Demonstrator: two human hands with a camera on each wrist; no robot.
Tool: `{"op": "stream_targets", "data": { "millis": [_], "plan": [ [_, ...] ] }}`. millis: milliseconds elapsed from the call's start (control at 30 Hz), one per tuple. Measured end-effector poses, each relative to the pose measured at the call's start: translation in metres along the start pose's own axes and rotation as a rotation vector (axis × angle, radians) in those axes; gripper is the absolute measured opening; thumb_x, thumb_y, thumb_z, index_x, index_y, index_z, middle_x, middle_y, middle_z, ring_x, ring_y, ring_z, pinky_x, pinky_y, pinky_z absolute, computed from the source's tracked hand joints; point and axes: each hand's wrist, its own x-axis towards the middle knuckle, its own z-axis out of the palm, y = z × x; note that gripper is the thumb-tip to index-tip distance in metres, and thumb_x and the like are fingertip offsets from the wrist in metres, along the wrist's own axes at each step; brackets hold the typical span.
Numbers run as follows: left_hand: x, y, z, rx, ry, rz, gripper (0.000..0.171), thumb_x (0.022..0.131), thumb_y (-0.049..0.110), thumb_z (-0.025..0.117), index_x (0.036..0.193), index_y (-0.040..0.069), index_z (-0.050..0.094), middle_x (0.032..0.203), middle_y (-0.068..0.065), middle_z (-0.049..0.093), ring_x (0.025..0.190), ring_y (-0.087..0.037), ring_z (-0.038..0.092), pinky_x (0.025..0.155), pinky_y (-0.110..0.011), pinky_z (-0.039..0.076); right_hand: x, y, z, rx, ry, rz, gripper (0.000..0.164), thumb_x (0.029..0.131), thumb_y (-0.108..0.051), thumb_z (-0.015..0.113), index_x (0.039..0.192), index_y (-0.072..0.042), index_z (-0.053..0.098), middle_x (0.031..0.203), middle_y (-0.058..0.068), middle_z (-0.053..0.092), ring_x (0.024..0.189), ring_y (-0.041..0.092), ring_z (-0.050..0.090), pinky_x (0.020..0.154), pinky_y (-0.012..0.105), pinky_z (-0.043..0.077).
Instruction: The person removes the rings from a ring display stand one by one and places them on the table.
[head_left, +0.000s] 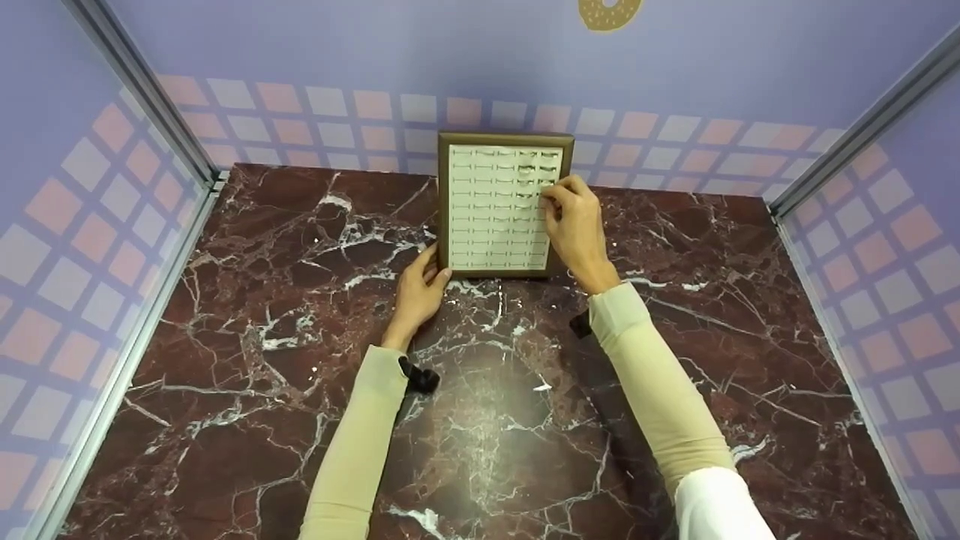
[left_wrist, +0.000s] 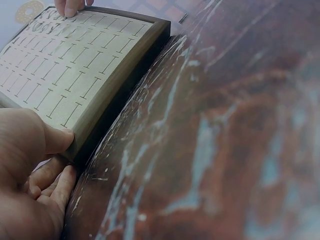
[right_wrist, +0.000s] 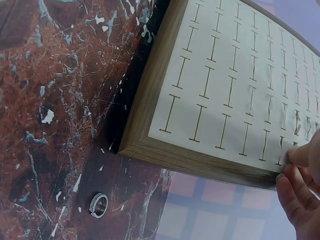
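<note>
A wood-framed ring display board [head_left: 499, 259] with a cream slotted pad stands tilted near the back wall. My left hand [head_left: 420, 289] grips its lower left corner; in the left wrist view the thumb [left_wrist: 59, 140] lies on the front edge, with fingers below and behind. My right hand [head_left: 581, 225] pinches a small ring, mostly hidden by the fingertips, at a slot in the rightmost column. Above it, several rings [head_left: 527, 169] sit in the two right columns. The lower slots show as bare I-shaped cuts in the right wrist view.
A silver ring with a stone-set band [right_wrist: 98, 205] lies on the dark red marbled table [head_left: 262, 420], beside the board's right side. Purple walls with pink and white squares [head_left: 375, 139] close in the back and both sides. Dark wrist mounts [head_left: 420, 375] sit at both cuffs.
</note>
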Motion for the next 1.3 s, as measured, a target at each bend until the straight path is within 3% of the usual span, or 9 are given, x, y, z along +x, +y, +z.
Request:
{"op": "stream_targets", "data": {
  "millis": [367, 633, 867, 1300],
  "plan": [
    [0.0, 0.0, 0.001, -0.004, 0.011, 0.001, 0.058, 0.105, 0.001, 0.064, 0.16, -0.002, 0.045, 0.157, -0.027, 0.052, 0.144, -0.039, 0.055, 0.125, -0.04, 0.048, 0.0, 0.0, -0.002, -0.02, -0.039, -0.007, 0.017, 0.098, 0.009, 0.062, 0.108, 0.006, 0.076, 0.107, 0.019, 0.066, 0.098, 0.036, 0.07, 0.091, 0.039, 0.064],
    [0.0, -0.001, 0.001, 0.005, 0.008, 0.007, 0.057, 0.105, 0.002, 0.064, 0.159, 0.0, 0.047, 0.156, -0.026, 0.054, 0.143, -0.038, 0.056, 0.123, -0.041, 0.049, -0.003, -0.002, -0.006, -0.023, -0.056, -0.001, 0.017, 0.1, 0.007, 0.062, 0.111, 0.006, 0.075, 0.109, 0.018, 0.066, 0.1, 0.035, 0.07, 0.093, 0.038, 0.065],
    [0.0, -0.001, 0.001, -0.015, 0.026, 0.025, 0.057, 0.103, -0.001, 0.066, 0.157, -0.004, 0.048, 0.153, -0.03, 0.056, 0.141, -0.041, 0.058, 0.121, -0.041, 0.051, -0.005, -0.002, -0.008, -0.022, -0.052, -0.013, 0.011, 0.104, 0.002, 0.063, 0.105, 0.004, 0.074, 0.108, 0.017, 0.067, 0.099, 0.033, 0.07, 0.09, 0.04, 0.064],
    [0.002, -0.003, 0.002, -0.037, 0.019, 0.015, 0.057, 0.103, -0.001, 0.065, 0.157, -0.005, 0.047, 0.151, -0.031, 0.057, 0.141, -0.042, 0.058, 0.123, -0.042, 0.05, -0.014, 0.004, -0.017, -0.018, -0.042, -0.026, 0.011, 0.103, 0.004, 0.063, 0.103, 0.006, 0.074, 0.107, 0.018, 0.067, 0.099, 0.035, 0.07, 0.092, 0.039, 0.064]
  ]
}}
